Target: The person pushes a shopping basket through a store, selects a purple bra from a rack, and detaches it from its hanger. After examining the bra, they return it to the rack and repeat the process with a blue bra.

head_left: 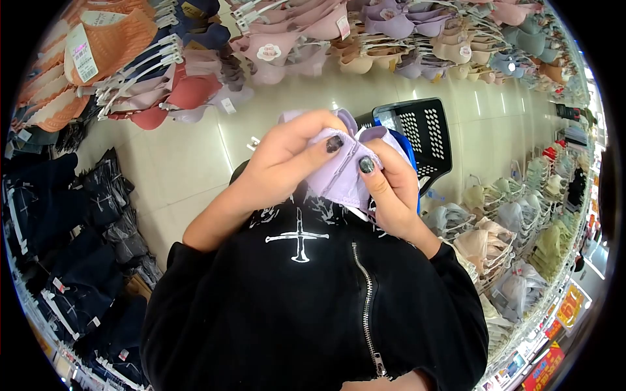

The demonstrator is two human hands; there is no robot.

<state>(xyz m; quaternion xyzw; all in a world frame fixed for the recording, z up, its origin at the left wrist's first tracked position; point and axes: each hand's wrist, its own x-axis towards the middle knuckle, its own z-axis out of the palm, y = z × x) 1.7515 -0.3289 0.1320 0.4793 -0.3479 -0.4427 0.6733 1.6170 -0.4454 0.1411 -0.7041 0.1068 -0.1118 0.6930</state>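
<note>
Bras [268, 49] are hanging ahead beyond a basket [435, 140], more bras [486, 244] are lining the right, and packaged garments [107, 189] are hanging left.

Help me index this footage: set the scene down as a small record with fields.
setting: shop aisle, tiled floor
left hand: grips lilac garment, thumb on the fabric
right hand: grips the same garment, thumb near its seam
clothing worn: black top with white cross print and zip
beyond the hands: black perforated basket
far side: hanging bras in several colours
left side: dark garments
unclear: garment's full shape, partly hidden
</note>
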